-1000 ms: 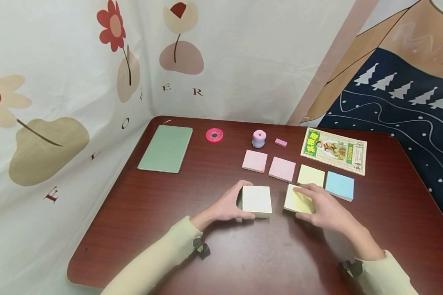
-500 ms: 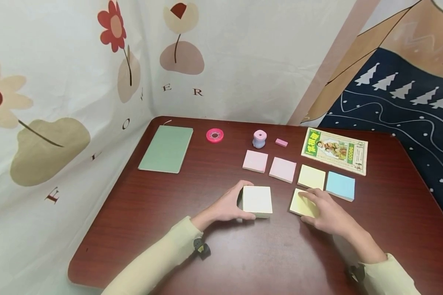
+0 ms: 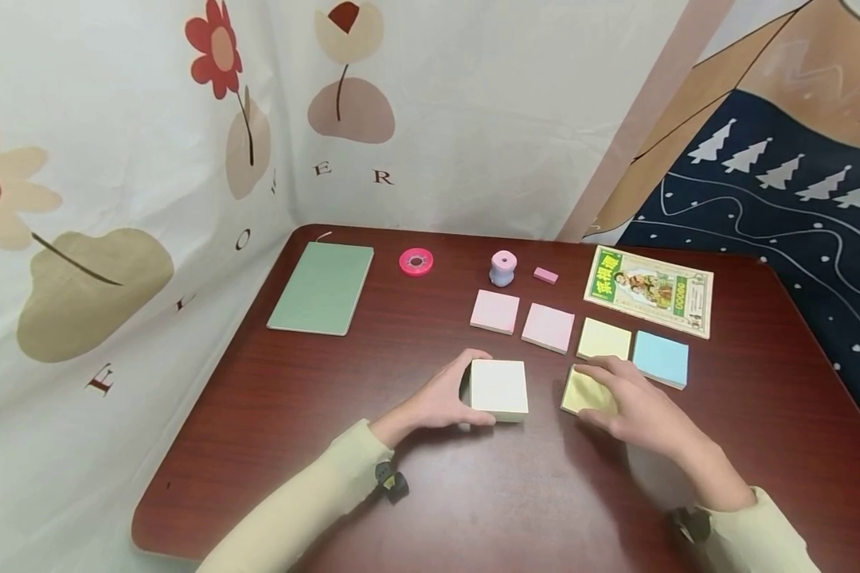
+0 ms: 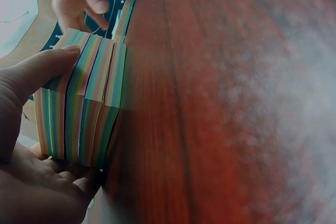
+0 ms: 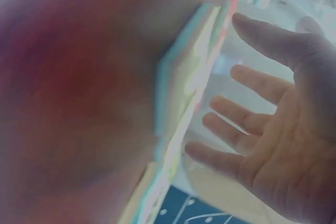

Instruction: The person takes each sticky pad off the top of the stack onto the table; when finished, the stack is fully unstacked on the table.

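Left hand (image 3: 440,402) is wrapped around the thick note block (image 3: 499,387) near the middle of the table (image 3: 294,414), thumb and fingers clamped on its sides. Right hand (image 3: 634,406) lies with relaxed, spread fingers on a thin yellow pad (image 3: 580,391), just beside the block toward the table's right edge.
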The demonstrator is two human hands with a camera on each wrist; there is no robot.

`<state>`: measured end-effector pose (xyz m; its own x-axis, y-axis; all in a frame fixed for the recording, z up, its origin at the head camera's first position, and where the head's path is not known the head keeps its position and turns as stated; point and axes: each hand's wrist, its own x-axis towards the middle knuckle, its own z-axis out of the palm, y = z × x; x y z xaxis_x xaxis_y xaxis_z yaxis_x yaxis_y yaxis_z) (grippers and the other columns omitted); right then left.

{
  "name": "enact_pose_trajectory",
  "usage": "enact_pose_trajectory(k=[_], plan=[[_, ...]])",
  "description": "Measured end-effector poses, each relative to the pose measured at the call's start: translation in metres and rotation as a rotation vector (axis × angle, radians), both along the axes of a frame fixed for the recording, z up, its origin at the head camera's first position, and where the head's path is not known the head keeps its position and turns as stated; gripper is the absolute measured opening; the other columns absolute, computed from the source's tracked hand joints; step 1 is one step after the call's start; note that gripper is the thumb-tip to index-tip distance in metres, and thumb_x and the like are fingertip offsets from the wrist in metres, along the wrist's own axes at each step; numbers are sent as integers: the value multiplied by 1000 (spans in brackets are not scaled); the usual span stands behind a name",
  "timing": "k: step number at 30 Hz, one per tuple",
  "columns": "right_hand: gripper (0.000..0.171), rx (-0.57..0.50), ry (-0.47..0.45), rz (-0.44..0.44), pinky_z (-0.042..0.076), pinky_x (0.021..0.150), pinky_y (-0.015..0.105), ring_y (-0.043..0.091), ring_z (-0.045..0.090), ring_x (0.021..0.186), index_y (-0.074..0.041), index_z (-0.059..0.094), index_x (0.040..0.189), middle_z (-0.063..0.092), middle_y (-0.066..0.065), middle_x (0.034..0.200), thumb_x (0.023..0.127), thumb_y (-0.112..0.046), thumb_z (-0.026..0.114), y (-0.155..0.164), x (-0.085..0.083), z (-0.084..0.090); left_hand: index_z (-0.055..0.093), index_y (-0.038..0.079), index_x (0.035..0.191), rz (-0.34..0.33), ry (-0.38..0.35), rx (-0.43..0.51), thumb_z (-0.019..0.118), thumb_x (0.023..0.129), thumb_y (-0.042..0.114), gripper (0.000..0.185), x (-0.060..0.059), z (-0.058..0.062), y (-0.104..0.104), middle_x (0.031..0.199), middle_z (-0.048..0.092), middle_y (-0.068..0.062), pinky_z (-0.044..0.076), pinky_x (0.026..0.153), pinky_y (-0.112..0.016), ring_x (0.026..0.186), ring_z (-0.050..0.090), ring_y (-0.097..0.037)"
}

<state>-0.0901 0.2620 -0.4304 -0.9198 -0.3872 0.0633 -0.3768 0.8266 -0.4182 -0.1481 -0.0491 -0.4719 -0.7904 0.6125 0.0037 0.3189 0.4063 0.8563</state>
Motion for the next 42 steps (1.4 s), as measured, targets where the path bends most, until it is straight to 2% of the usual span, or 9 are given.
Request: enact_pose_trajectory(k=[4,8,13,18,26,34,37,42], plan=[[63,-27,-3,54,43,95,53,34,46,124,-9,57,136,49,15,138,80,-25,81,-20,-5,12,41,16,136,1,5,1,91,66,25,86,-1,2,-1,117,55,1,42,90,-33,103,52,-14],[62,-65,40,159,43,97,49,30,46,126,-9,58,135,49,13,139,80,-23,82,-46,-13,19,41,16,136,3,12,-2,91,66,25,87,-2,4,-2,118,55,1,41,91,-33,104,52,-14],[62,-122,81,295,43,98,46,27,46,126,-8,58,135,49,13,139,81,-27,82,-76,-23,18,40,16,137,8,-1,-17,91,67,25,87,-2,4,-2,119,54,1,42,89,-33,103,53,-14],[70,-125,49,352,44,98,44,26,45,127,-9,54,139,47,13,142,80,-34,82,-93,-30,13,39,13,139,10,-5,-29,89,68,26,88,-2,4,-1,126,54,-2,43,90,-33,104,53,-15],[72,-54,30,324,46,94,41,25,48,124,-10,55,139,48,11,140,77,-33,84,-101,-34,8,39,13,139,7,-9,-39,91,67,29,90,-2,4,-1,128,52,-2,42,92,-33,106,52,-15],[71,20,66,300,49,86,40,23,54,112,-12,57,136,54,9,131,73,-29,86,-100,-31,10,39,11,139,-1,-1,-35,91,66,21,90,-1,3,-1,125,53,-3,43,90,-33,103,53,-15],[70,4,73,284,50,82,38,21,54,108,-12,59,135,55,7,127,73,-28,86,-96,-29,10,40,10,139,0,1,-43,91,66,20,89,-1,3,-1,126,53,-3,42,93,-34,107,52,-16],[69,-70,67,223,48,90,43,23,53,114,-10,59,133,54,7,129,72,-26,87,-76,-22,16,41,10,138,2,11,-51,91,66,21,89,0,2,0,125,53,-3,40,96,-34,109,51,-16]])
